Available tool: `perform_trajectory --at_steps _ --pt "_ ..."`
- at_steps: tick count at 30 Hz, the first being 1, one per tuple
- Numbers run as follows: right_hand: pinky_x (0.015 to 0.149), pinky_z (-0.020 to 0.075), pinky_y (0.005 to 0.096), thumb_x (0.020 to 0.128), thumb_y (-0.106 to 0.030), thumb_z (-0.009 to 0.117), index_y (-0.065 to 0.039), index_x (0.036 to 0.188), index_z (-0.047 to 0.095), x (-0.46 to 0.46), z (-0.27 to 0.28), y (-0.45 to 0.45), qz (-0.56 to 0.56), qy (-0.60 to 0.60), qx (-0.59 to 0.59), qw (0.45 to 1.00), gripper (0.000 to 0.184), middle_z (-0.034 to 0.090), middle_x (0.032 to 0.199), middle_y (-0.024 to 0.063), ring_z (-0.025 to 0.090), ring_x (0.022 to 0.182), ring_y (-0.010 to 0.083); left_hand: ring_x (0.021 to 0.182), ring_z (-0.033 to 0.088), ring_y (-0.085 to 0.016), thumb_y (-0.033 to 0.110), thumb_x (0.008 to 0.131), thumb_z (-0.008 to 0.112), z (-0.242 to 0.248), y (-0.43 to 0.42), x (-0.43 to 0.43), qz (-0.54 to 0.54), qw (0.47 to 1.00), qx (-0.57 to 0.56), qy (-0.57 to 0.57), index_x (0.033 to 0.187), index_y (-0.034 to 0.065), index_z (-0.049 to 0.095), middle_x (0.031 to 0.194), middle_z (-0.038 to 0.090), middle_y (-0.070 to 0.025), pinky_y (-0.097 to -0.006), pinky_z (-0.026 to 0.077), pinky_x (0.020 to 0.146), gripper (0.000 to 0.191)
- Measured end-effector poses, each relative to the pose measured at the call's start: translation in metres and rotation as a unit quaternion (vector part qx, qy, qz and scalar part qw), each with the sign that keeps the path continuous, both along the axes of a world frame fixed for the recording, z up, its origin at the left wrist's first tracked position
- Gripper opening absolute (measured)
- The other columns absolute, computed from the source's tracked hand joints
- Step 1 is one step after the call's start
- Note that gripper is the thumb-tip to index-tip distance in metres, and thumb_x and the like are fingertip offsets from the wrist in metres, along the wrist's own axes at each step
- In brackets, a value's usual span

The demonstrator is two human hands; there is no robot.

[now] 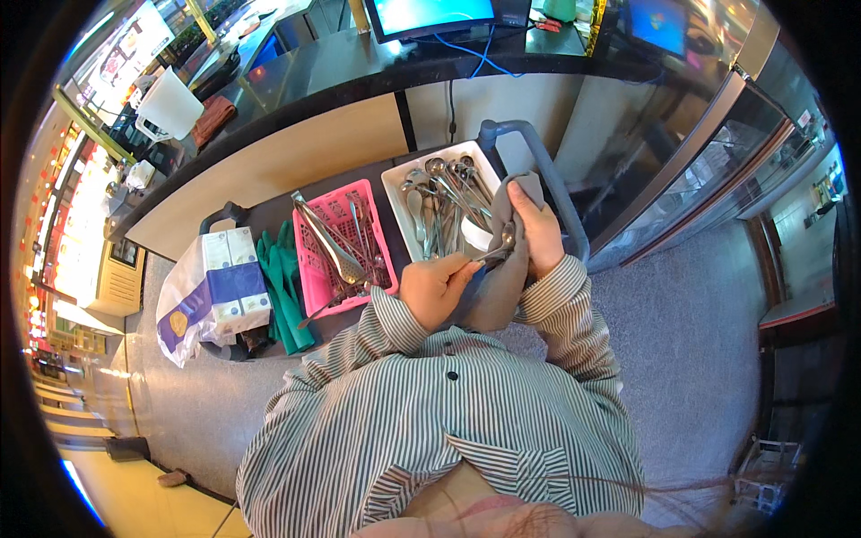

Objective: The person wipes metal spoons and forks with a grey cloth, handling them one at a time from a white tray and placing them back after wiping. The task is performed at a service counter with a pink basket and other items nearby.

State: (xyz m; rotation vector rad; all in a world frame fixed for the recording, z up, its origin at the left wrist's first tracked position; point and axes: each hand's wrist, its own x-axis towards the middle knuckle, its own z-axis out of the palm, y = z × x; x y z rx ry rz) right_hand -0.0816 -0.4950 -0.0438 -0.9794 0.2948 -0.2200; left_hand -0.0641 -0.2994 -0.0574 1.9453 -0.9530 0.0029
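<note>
My left hand [434, 289] pinches the handle of a metal spoon [496, 253] in front of the cart. My right hand [538, 232] grips a grey cloth [506, 282], which drapes down below it, and the spoon's head rests against the cloth. Just beyond my hands is a white plastic tray [398, 195] filled with metal spoons and ladles [437, 195]; a white spoon or ladle [476, 235] also lies in it. Left of that tray stands a pink plastic basket [311, 265] with perforated metal tongs [329, 239] and other metal utensils.
The dark utility cart [397, 252] has a blue-grey handle [548, 168] at right. Green rubber gloves [286, 289] and wrapped tissue packs [235, 279] sit at its left. A counter [323, 67] with a monitor [434, 13] runs behind; a glass-fronted cabinet [699, 161] stands right.
</note>
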Motion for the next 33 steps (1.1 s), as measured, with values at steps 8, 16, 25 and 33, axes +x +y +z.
perform_trajectory --at_steps 8,16,25,33 --pt "0.091 0.0461 0.0305 0.097 -0.040 0.054 -0.003 0.122 0.057 -0.026 -0.033 0.047 -0.023 -0.052 -0.001 0.998 0.045 0.060 0.116 0.0067 0.057 0.106 0.0155 0.059 0.061 -0.031 0.025 0.095 0.056 0.001 -0.010 0.020 0.010 0.995 -0.029 0.091 0.087 0.0009 0.064 0.069 0.059 -0.0194 -0.0359 0.045 0.054 0.027" --pt "0.068 0.0534 0.0298 0.096 -0.021 0.060 -0.002 0.110 0.058 -0.032 0.034 0.010 -0.155 -0.190 -0.016 0.969 0.023 0.063 0.094 0.0059 0.064 0.085 0.0191 0.057 0.052 -0.021 0.022 0.098 0.051 -0.029 -0.002 0.006 -0.144 0.975 -0.013 0.169 0.084 -0.0026 0.057 0.061 0.052 -0.0121 -0.0338 0.043 0.057 0.029" --pt "0.067 0.0502 0.0319 0.090 -0.012 0.061 -0.003 0.101 0.060 -0.019 -0.001 0.043 -0.123 -0.171 -0.563 0.799 0.014 0.064 0.088 0.0108 0.063 0.073 0.0264 0.071 0.055 -0.011 0.019 0.096 0.051 -0.017 0.008 0.041 -0.156 0.954 0.035 0.255 0.096 -0.0024 0.062 0.079 0.061 -0.0059 -0.0262 0.045 0.064 0.023" --pt "0.062 0.0504 0.0414 0.079 -0.013 0.066 -0.009 0.101 0.061 -0.011 -0.021 0.061 -0.133 -0.160 -0.670 0.713 0.023 0.064 0.083 0.0135 0.064 0.072 0.0344 0.075 0.053 -0.014 0.021 0.105 0.037 0.037 0.001 0.037 -0.119 0.921 -0.327 0.177 0.091 0.0010 0.055 0.079 0.055 -0.0051 -0.0279 0.043 0.076 0.030"
